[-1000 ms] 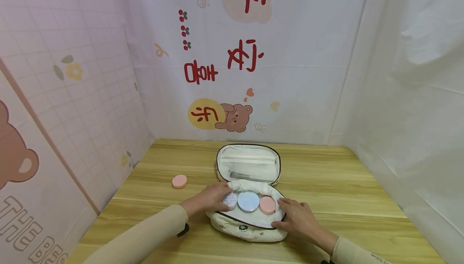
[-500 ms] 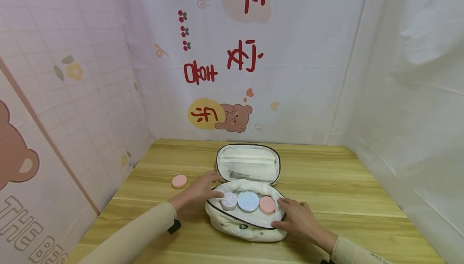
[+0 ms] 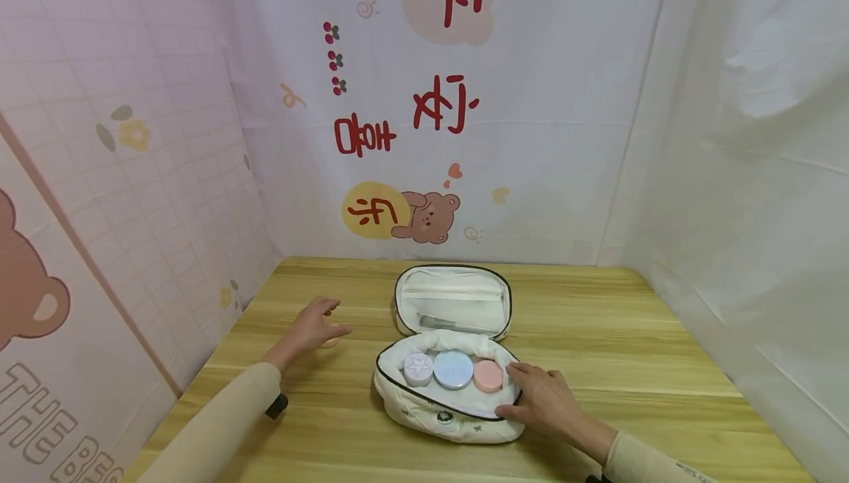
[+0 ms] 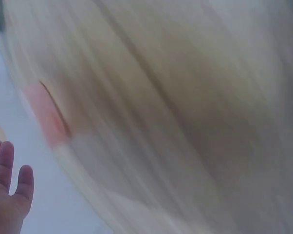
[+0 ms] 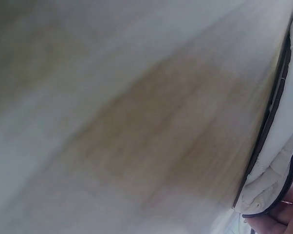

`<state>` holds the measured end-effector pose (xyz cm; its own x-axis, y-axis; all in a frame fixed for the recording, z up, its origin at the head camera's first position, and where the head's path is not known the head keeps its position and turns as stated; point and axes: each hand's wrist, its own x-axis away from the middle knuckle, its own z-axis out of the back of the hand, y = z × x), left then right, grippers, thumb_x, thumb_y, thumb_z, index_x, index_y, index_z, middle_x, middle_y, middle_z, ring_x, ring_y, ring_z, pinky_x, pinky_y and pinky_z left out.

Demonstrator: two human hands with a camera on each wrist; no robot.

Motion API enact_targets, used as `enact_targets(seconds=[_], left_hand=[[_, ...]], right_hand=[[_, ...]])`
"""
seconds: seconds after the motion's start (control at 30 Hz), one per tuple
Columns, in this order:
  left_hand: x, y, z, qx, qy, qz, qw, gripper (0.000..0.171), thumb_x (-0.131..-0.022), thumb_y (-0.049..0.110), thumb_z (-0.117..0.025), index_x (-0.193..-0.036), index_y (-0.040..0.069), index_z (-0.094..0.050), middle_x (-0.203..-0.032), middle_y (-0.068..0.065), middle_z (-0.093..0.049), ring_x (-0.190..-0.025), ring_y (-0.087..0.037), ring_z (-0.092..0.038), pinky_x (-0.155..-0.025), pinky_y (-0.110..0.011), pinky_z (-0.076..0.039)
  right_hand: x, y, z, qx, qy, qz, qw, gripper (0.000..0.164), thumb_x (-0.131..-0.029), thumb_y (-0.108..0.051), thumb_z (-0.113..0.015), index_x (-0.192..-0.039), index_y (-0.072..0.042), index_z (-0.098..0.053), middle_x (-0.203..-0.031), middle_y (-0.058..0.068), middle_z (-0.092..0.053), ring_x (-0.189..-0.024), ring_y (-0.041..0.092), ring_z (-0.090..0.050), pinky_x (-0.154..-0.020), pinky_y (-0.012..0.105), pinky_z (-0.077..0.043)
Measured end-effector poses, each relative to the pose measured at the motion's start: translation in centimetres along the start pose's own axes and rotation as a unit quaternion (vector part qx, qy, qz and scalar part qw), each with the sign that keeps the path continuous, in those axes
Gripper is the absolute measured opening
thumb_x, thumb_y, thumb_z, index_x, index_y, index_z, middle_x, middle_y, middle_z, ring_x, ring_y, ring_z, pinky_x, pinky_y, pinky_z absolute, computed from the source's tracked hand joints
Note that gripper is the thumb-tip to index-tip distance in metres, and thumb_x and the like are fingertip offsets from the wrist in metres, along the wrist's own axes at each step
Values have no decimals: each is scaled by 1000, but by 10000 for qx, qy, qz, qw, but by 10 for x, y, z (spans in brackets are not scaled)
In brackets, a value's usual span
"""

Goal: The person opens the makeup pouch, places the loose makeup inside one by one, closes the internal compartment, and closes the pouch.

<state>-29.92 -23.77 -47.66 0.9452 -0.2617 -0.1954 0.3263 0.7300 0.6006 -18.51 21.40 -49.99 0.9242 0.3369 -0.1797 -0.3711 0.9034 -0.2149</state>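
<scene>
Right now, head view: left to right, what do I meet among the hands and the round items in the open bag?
Left hand → pale star-topped case → blue case → pink case → right hand, holding the bag at its right end.

Pale hangings enclose a wood-grained table on three sides.

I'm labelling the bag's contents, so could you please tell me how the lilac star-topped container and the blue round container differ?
The blue round container is wider than the lilac star-topped container. The lilac one sits at the row's left end, the blue one in the middle. Both are round and lie inside the open cosmetic bag.
</scene>
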Motion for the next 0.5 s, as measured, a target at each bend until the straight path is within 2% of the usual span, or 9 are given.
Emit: enact_targets(seconds=[0.23,0.5], left_hand=[[10,-24,12,168,-384,211,9989,74,-92,25,-73,-142,-15,-38,-138,-34,-43,-121,-51,-47,-97,-58,-44],[10,-29,10,38,-585,273,9979,75,-87,21,-78,-138,-20,-41,-128,-33,-49,-113,-44,-52,-94,-56,-45]], right_hand=[[0,0,-1,-14,-8,-11,10000,79,-72,-53,-83,-129,0,-64,-129,16,-62,-116,33,-59,-86,58,-43],[0,0,-1,-4,-20,-15,10000,79,-72,-53,-83,-128,0,-64,-129,16,-62,-116,33,-59,-86,58,-43]])
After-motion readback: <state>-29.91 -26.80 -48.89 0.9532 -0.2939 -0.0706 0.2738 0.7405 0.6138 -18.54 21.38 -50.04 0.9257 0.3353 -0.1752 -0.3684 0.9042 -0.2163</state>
